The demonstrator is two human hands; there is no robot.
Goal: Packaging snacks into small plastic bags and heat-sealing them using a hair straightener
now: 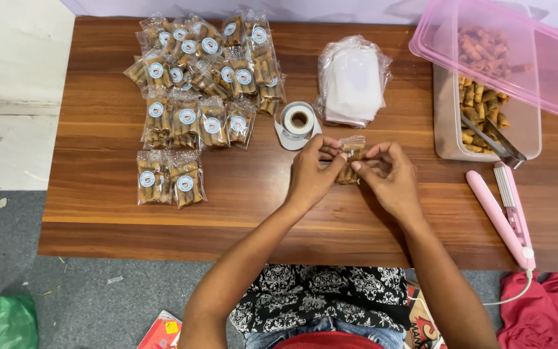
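Snack packet [351,158]: pinched at its upper end between left hand [311,173] and right hand [389,176], long axis upright, held above tabletop [98,200].

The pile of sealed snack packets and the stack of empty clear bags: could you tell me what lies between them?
In the head view, the roll of stickers lies between the sealed snack packets and the empty clear bags.

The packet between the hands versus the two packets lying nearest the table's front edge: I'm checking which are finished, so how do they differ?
The held packet is pinched off the table by the left hand and right hand; the two front packets lie flat, untouched. Each front packet bears a round white-and-blue sticker; no sticker shows on the held packet, though fingers hide part of it. All are small clear bags of brown rolled snacks.
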